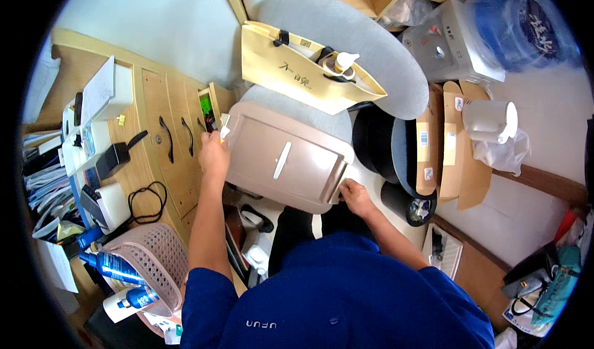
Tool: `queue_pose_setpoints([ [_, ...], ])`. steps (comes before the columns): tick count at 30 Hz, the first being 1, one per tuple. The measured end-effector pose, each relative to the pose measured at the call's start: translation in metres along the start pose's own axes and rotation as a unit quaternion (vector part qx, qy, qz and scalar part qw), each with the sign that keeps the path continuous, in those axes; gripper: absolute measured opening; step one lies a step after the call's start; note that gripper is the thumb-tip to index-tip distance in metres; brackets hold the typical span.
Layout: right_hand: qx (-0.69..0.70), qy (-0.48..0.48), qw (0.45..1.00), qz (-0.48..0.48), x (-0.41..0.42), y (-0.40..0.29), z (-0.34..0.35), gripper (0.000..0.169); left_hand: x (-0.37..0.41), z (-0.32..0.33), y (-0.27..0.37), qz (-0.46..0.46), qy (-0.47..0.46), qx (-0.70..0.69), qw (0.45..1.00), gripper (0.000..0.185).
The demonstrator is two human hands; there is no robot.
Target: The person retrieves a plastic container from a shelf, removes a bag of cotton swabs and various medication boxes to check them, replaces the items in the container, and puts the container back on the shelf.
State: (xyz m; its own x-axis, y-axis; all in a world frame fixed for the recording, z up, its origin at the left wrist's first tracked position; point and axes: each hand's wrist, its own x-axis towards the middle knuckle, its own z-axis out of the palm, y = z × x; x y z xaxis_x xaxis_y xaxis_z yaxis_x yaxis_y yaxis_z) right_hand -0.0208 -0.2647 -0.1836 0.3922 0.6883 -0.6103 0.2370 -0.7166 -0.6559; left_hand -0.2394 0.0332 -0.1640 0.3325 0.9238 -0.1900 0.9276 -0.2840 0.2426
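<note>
In the middle of the view is a pinkish-brown plastic storage box [255,145] with a lid and a pale handle on its top. My left hand [215,156] is closed at the box's left end, by a pale latch and a small white piece. At the right end my right hand [355,196] grips the other pale latch. Just behind the box, a cream paper bag [278,71] with black handles stands on a grey chair [385,57]; a white pump bottle [345,62] pokes out of it.
Left of the box stands a wooden cabinet [174,177] with one drawer [214,105] pulled out. A woven plastic basket [162,251] holds bottles at lower left. On the right are open cardboard boxes [452,163], a black bin [399,203] and a white jug [487,117].
</note>
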Motion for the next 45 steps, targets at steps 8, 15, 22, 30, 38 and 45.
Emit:
queue_pose_setpoints([
  [8, 0.222, -0.074, 0.956, 0.175, 0.009, 0.03, -0.002, 0.058, 0.003, -0.004, 0.005, 0.058, -0.008, -0.045, 0.997, 0.01],
  [15, 0.296, -0.059, 0.943, 0.138, 0.017, -0.007, 0.012, 0.058, -0.037, 0.048, 0.047, 0.146, -0.072, -0.096, 0.982, 0.013],
  [22, 0.366, -0.068, 0.921, 0.112, 0.02, -0.011, 0.019, 0.072, -0.042, 0.005, 0.02, -0.028, 0.011, -0.374, 0.927, 0.019],
  [30, 0.333, 0.023, 0.94, 0.076, 0.011, -0.041, 0.037, 0.057, -0.119, 0.01, -0.023, -0.309, 0.072, -0.561, 0.765, 0.02],
  [38, 0.344, 0.059, 0.934, 0.081, -0.057, -0.072, -0.021, 0.054, -0.193, 0.064, -0.034, -0.374, 0.015, -0.609, 0.699, 0.017],
  [45, 0.427, 0.187, 0.881, 0.084, -0.19, -0.113, -0.127, 0.038, -0.203, 0.094, -0.072, -0.336, -0.035, -0.598, 0.726, 0.013],
])
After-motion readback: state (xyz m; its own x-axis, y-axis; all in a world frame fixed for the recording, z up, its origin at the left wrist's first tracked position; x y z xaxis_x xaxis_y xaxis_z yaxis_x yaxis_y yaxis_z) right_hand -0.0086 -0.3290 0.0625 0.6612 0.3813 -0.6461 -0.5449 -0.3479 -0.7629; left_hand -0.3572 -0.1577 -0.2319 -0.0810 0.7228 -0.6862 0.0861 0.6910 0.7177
